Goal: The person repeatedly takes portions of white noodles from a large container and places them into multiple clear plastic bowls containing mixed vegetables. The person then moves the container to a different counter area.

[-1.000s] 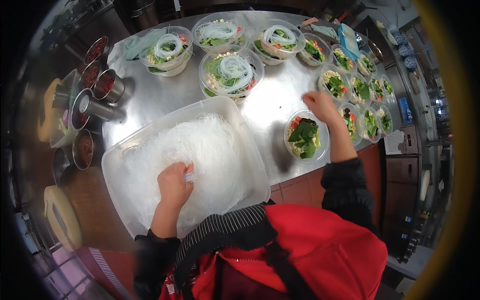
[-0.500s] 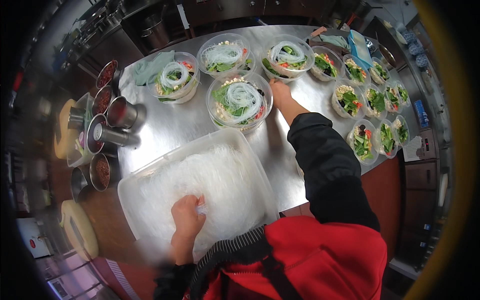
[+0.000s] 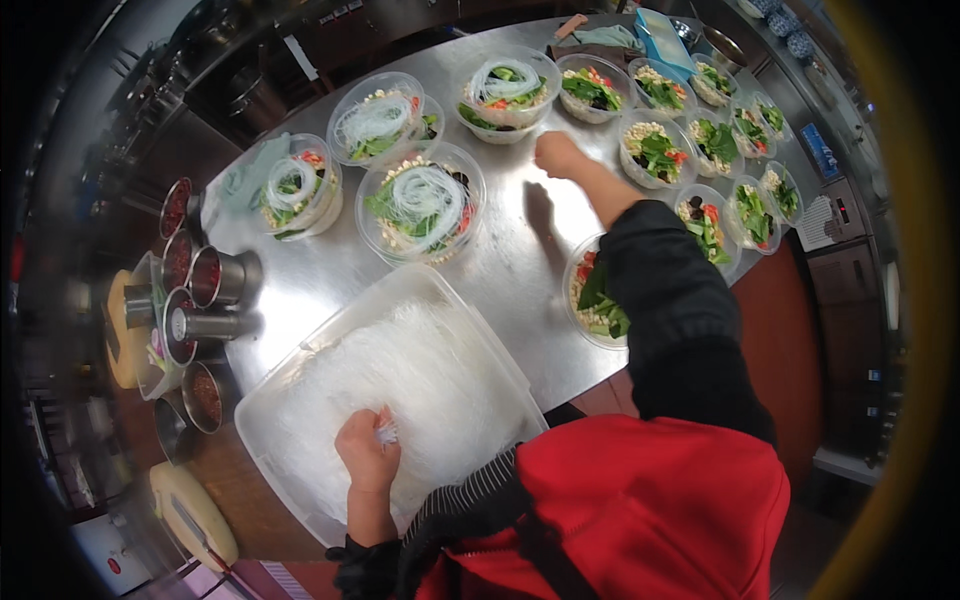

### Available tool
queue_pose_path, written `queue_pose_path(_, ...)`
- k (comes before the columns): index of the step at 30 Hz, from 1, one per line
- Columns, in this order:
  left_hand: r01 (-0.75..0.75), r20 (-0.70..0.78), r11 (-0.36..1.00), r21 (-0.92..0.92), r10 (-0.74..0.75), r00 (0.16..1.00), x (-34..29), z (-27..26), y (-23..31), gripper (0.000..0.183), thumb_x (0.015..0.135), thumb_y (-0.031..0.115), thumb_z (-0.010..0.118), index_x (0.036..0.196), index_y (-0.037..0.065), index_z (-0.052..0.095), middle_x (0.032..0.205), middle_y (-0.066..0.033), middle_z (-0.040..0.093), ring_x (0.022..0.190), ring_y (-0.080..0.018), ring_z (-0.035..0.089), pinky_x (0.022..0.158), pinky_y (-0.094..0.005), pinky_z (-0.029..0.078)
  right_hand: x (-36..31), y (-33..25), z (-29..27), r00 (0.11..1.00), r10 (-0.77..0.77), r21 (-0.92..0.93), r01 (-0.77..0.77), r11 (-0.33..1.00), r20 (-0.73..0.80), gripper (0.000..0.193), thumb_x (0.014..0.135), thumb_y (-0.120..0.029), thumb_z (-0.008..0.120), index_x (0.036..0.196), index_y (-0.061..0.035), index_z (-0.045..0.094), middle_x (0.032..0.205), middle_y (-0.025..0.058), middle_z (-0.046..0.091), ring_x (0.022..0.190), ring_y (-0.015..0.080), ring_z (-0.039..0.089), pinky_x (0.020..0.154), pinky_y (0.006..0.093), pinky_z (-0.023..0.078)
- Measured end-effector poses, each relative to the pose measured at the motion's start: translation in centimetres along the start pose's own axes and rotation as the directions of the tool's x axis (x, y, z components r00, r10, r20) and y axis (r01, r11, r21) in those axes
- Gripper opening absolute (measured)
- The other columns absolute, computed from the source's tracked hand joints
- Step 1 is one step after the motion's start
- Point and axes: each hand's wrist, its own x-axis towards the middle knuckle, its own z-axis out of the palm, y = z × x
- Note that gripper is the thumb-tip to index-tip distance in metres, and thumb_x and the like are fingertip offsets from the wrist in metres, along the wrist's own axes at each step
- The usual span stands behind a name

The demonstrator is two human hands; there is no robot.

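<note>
My left hand (image 3: 368,450) is closed on a small bunch of glass noodles, inside a translucent white tub (image 3: 508,352) full of loose glass noodles (image 3: 425,365). Stretched out over the steel table, my right hand (image 3: 562,157) has its fingers curled in, with nothing visible in them. It casts a shadow on the steel and is apart from the bowls. Nearest to it is a clear bowl (image 3: 507,92) of greens topped with coiled noodles. Another noodle-topped bowl (image 3: 420,203) stands just behind the tub, and a salad bowl without noodles (image 3: 597,297) is partly covered by my right sleeve.
Several clear salad bowls (image 3: 655,150) crowd the table's right side. At the left are metal cups (image 3: 212,277) with red and brown contents. A green cloth (image 3: 250,180) lies by the left bowl; a blue box (image 3: 663,40) stands at the back. A cutting board (image 3: 195,510) is at lower left.
My right hand has drawn away from the side of the noodle-topped bowls. The left hand remains closed in the tub. The view has shifted, bringing the salad bowl under my right arm into sight.
</note>
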Motion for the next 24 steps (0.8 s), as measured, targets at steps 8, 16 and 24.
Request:
queue_pose_path(8,-0.032,-0.004,0.999,-0.002,0.032,0.999,0.0,0.1,-0.2,0.025,0.076,0.008,0.059,0.058,0.004,0.042,0.055,-0.0142,0.046,0.05,-0.0345,0.046,0.046,-0.0415,0.035,-12.0,9.4,0.2,0.824,0.39,0.134,-0.478,0.868,0.41,0.016,0.069,-0.009,0.056,0.063,0.0038,0.062,0.06,0.0151,0.061,0.051,0.0226,0.063,0.047,0.0315,0.052)
queue_pose_path(16,-0.026,-0.007,0.999,0.026,0.026,1.0,-0.3,-0.1,-0.1,0.025,0.075,0.008,0.06,0.058,0.004,0.043,0.054,-0.0141,0.045,0.051,-0.034,0.047,0.047,-0.041,0.036,-11.5,9.5,4.6,0.908,0.412,0.059,-0.416,0.907,0.074,0.016,0.069,-0.008,0.055,0.065,0.0048,0.063,0.06,0.0185,0.06,0.058,0.0297,0.062,0.062,0.0357,0.051)
queue_pose_path(24,-0.038,-0.017,0.999,0.006,0.038,0.999,-0.2,-0.2,-0.1,0.023,0.074,0.008,0.06,0.058,0.004,0.043,0.055,-0.0142,0.047,0.051,-0.0339,0.048,0.047,-0.0413,0.036,-11.2,1.2,-5.7,0.948,0.294,0.819,-0.264,0.509,0.122,0.019,0.073,-0.014,0.058,0.078,0.0049,0.057,0.065,0.0091,0.059,0.054,0.0155,0.061,0.047,0.0265,0.049)
